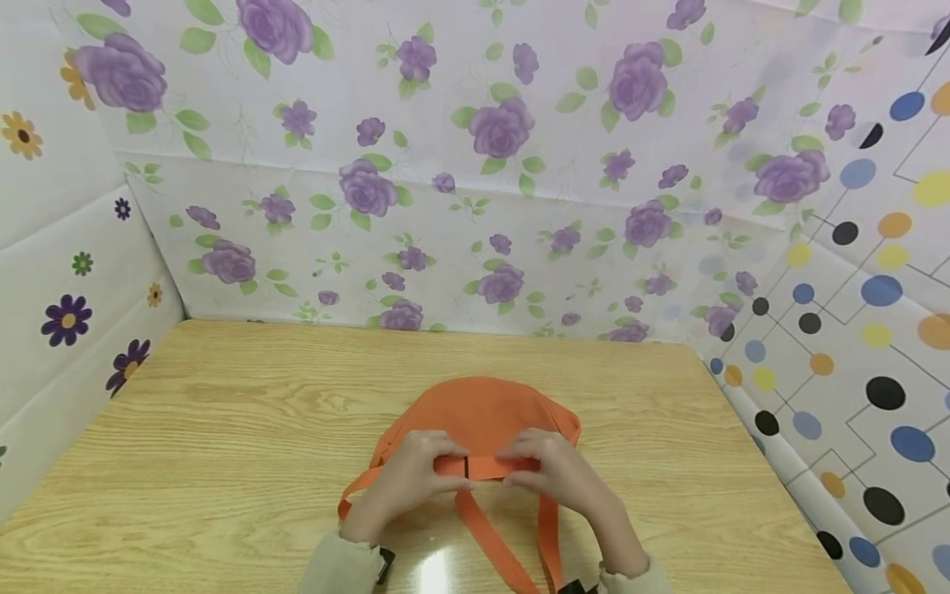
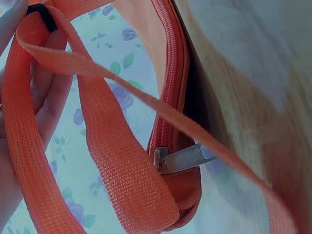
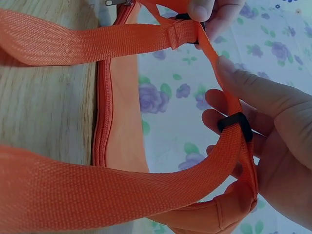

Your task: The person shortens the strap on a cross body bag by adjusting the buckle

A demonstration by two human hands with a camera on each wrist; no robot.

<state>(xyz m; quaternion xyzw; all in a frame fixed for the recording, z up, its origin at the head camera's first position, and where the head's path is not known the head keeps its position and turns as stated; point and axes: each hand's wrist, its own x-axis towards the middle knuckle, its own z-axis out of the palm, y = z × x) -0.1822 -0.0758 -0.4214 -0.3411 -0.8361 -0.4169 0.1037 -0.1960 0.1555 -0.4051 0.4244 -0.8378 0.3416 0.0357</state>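
Note:
An orange zippered waist bag (image 1: 482, 412) sits on the wooden table in front of me. Across its near side, my left hand (image 1: 416, 472) and right hand (image 1: 552, 470) pinch the orange strap (image 1: 486, 469) a short way apart. A black slider (image 3: 187, 22) sits by the left fingertips in the right wrist view. Another black slider (image 3: 235, 126) is on the webbing beside my right fingers. The left wrist view shows strap loops hanging before the zipper (image 2: 170, 73), with its metal pull (image 2: 187, 158) at one end.
The wooden table (image 1: 223, 429) spreads around the bag. Behind it stands a wall covered in purple flowers (image 1: 500, 128). A flower-patterned side panel (image 1: 67, 247) is at left, a dotted one (image 1: 876, 363) at right. Loose strap ends (image 1: 493, 540) trail toward the near edge.

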